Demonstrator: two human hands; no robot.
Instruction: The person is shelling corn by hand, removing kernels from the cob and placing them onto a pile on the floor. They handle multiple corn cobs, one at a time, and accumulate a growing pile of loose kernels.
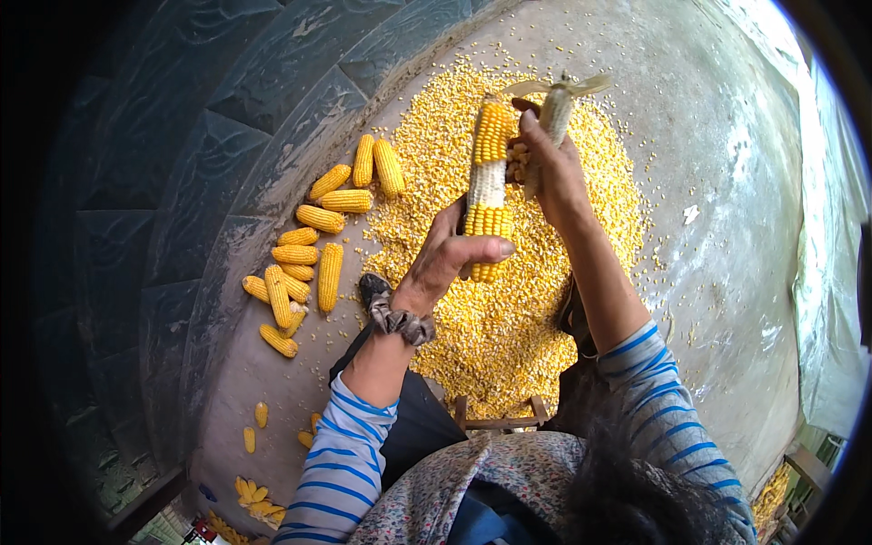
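My left hand (pixel 449 248) grips the lower end of a corn cob (pixel 488 184) that points away from me. Yellow kernels cover its two ends, while a band of bare white cob shows between them. Close by on the right, my right hand (pixel 555 160) is closed around a stripped cob (pixel 557 112) with dry husk leaves at its far end. Some loose kernels appear at the fingers of that hand, and a dark piece beside the thumb is too obscured to name. Beneath both hands spreads a wide pile of shelled corn kernels (pixel 436 150).
Several whole corn cobs (pixel 320 218) lie on the concrete floor (pixel 695 170) left of the pile. More cobs (pixel 255 494) are at the lower left. A wooden stool edge (pixel 501 423) shows between my legs. Plastic sheeting (pixel 828 272) hangs at the right, and a dark wall (pixel 177 157) bounds the left.
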